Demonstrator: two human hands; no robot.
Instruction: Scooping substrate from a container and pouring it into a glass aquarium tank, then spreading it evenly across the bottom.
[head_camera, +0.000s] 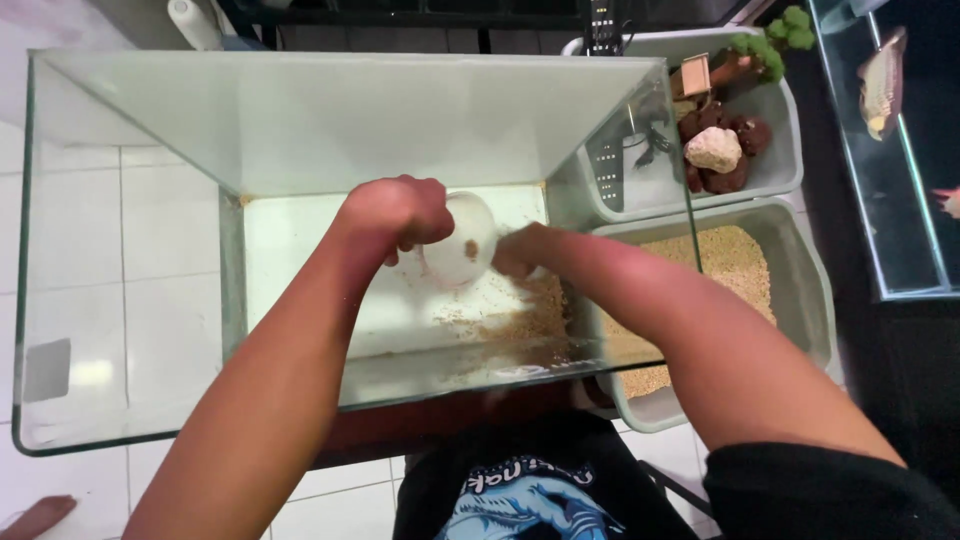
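From the head camera, both arms reach down into the empty clear glass tank (130, 300). The left hand (395, 212) is closed around the small round white plastic bowl (462, 240), tipped on its side just above the tank floor. The right hand (518, 252) rests on the pale sandy gravel (520, 318) beside the bowl; whether its fingers are curled cannot be told. It would be good to keep the bowl low and tip it slowly, so the grains do not bounce. More gravel sits in the grey plastic tub (810, 300) just beside the tank.
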